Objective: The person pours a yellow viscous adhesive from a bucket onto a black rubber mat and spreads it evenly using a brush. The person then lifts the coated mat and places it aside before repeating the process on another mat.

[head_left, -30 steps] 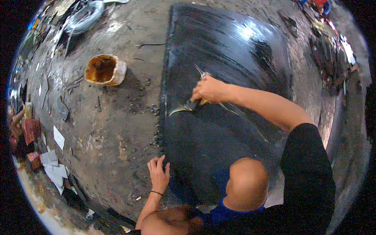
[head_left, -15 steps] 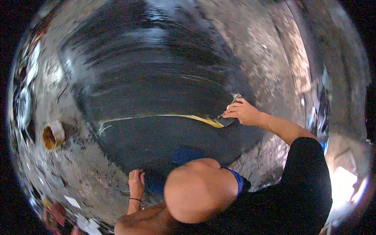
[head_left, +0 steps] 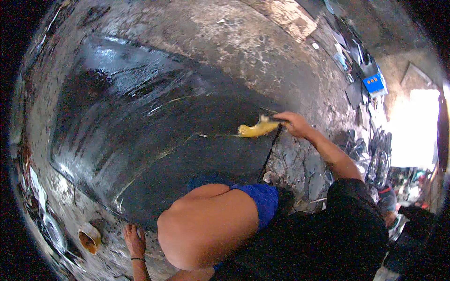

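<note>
A large black sheet [head_left: 187, 164] lies on the ground before me, with shiny wet-looking streaks on its far left part. My right hand [head_left: 294, 125] is closed on a flat spreader [head_left: 277, 121] at the sheet's right edge; the motion blurs it. Against the spreader sits a thick mass of yellow glue-like paste [head_left: 257, 129]. From it a thin pale line of paste curves left to the near left corner. My left hand [head_left: 135, 238] holds nothing and rests, fingers stretched, on the ground by the sheet's near edge. My bare knee [head_left: 201, 225] covers part of the sheet.
A small round pot [head_left: 89, 238] with brown residue inside stands left of my left hand. Rough stained ground [head_left: 243, 51] surrounds the sheet. At the right are a blue box [head_left: 375, 84], dark scraps and a bright opening [head_left: 412, 131]. A board [head_left: 290, 18] lies far off.
The view has turned, so the sheet appears slanted and the right side shows more. My right hand has brought the spreader and yellow paste to the sheet's right edge. My left hand stays on the ground.
</note>
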Available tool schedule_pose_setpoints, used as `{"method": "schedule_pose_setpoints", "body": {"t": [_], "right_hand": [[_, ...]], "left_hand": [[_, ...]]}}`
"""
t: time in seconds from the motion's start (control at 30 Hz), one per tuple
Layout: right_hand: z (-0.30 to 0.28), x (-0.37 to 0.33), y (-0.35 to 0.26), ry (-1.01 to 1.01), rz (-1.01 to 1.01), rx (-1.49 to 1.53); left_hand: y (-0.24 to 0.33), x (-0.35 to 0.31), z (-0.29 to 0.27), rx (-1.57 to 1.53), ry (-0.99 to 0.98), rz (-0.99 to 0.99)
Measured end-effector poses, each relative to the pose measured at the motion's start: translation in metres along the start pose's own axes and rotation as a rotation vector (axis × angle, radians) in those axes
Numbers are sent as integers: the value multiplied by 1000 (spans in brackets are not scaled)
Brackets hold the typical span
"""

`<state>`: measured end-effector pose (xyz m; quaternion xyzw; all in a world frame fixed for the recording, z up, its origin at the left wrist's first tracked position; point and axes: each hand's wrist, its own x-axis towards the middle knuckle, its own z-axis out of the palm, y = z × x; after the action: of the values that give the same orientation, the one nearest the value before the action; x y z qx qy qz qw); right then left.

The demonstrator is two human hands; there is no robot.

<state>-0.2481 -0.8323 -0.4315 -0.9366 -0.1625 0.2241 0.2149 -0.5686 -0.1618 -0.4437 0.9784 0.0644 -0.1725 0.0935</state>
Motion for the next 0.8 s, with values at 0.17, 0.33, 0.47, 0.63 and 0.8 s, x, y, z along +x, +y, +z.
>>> {"method": "schedule_pose_setpoints", "body": {"t": [0.17, 0.33, 0.47, 0.63, 0.8], "right_hand": [[-14, -24, -5, 664, 362, 147], [-19, -24, 24, 942, 562, 52], [61, -11, -24, 584, 850, 81], [101, 25, -57, 614, 911, 77], [80, 80, -77, 585, 787, 91]], "left_hand": [[6, 50, 18, -171, 9, 200], [48, 68, 26, -225, -62, 115], [78, 60, 4, -294, -58, 18], [64, 52, 7, -383, -75, -19], [64, 49, 10, -402, -90, -13]]}}
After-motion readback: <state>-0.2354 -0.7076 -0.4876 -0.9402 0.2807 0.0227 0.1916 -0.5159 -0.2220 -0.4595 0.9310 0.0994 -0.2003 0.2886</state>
